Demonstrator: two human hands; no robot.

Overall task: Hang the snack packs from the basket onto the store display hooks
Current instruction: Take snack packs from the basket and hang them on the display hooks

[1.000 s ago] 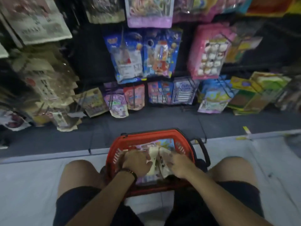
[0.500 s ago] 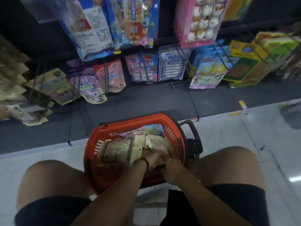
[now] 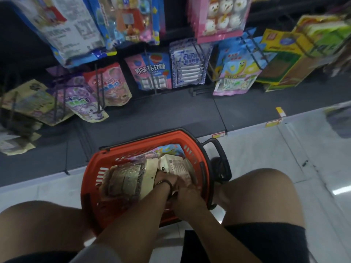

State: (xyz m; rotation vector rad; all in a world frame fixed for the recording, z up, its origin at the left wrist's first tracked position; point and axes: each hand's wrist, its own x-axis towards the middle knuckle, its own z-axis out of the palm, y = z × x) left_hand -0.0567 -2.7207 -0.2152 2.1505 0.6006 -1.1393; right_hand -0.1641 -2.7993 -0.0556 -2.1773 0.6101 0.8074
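Observation:
A red basket point(image 3: 144, 143) stands on the floor between my knees, holding several snack packs. A beige pack with a clear window point(image 3: 125, 181) lies at its left, a pale pack with printed text point(image 3: 176, 166) at its right, and a colourful pack point(image 3: 171, 148) lies beneath at the back. My left hand point(image 3: 164, 180), with a dark wristband, reaches in with its fingers tucked between the two top packs. My right hand point(image 3: 188, 194) is beside it, closed on the near edge of the pale pack. Display hooks point(image 3: 98, 86) carry hanging packs just beyond the basket.
Low hooks hold a purple pack point(image 3: 81, 99), a pink pack point(image 3: 110, 86), a blue-pink candy pack point(image 3: 152, 71) and a white-blue pack point(image 3: 188, 65). Yellow-green boxes point(image 3: 284, 59) hang at the right. A dark shelf base point(image 3: 171, 111) runs in front. The basket's black handle point(image 3: 220, 154) sticks out to the right.
The view has tilted down and closer to the basket. Both hands have shifted to the basket's right near corner, uncovering the beige windowed pack at the left.

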